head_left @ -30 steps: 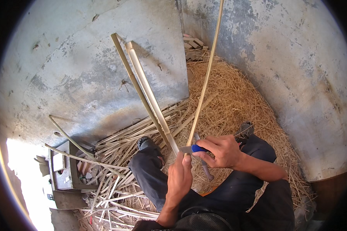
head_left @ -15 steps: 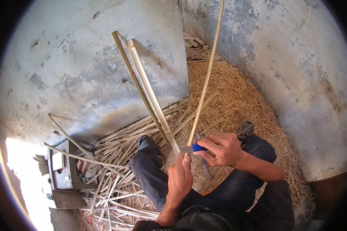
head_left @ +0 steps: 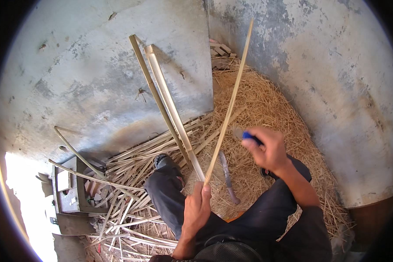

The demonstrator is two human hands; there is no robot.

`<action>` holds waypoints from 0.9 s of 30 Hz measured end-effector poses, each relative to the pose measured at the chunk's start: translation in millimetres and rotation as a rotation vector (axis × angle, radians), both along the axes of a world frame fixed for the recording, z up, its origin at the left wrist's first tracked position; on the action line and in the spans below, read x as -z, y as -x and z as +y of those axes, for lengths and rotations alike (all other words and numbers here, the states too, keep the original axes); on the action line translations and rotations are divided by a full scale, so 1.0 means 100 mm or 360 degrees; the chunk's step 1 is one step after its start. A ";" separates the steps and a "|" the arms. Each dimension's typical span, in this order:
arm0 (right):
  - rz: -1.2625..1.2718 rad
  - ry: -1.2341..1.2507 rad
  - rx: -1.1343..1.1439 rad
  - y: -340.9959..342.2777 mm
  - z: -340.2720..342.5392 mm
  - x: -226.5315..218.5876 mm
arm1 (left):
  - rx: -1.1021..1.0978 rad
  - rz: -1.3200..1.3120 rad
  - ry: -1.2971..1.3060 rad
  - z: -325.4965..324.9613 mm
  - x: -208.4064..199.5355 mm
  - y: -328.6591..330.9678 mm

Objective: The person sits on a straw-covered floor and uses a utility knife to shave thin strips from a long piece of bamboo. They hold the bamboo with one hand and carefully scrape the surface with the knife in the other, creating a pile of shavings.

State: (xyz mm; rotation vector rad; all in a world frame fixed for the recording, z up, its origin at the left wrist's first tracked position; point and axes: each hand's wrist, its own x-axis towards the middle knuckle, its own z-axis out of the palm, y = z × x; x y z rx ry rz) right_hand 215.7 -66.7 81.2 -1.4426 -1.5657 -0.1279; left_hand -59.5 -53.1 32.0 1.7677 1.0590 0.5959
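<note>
Left hand (head_left: 197, 210): fingers closed round near end of slender pale strip (head_left: 229, 109). Right hand (head_left: 270, 149), right of strip: fingers curled tightly round blue-handled knife (head_left: 252, 138); blade blurred.

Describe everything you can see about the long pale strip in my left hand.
The strip is slender, yellowish tan and almost straight, and looks like bamboo or wood. Its lower end is gripped in the left hand; from there it slants up and slightly right, appearing narrower toward its free tip. In the picture it crosses the straw pile and then the wall; whether its tip touches the wall is unclear. The right hand is apart from it.
</note>
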 end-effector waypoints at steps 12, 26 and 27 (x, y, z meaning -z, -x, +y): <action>-0.0339 0.0043 -0.0383 0.33 -0.11 0.16 | 0.0040 -0.0181 -0.0142 0.08 -0.14 -0.21; -0.0385 0.0069 -0.0255 0.33 -0.10 0.15 | -0.0009 -0.0088 -0.0234 0.07 -0.10 -0.28; -0.0393 0.0058 -0.0246 0.33 -0.10 0.15 | -0.0007 -0.0087 -0.0233 0.07 -0.10 -0.27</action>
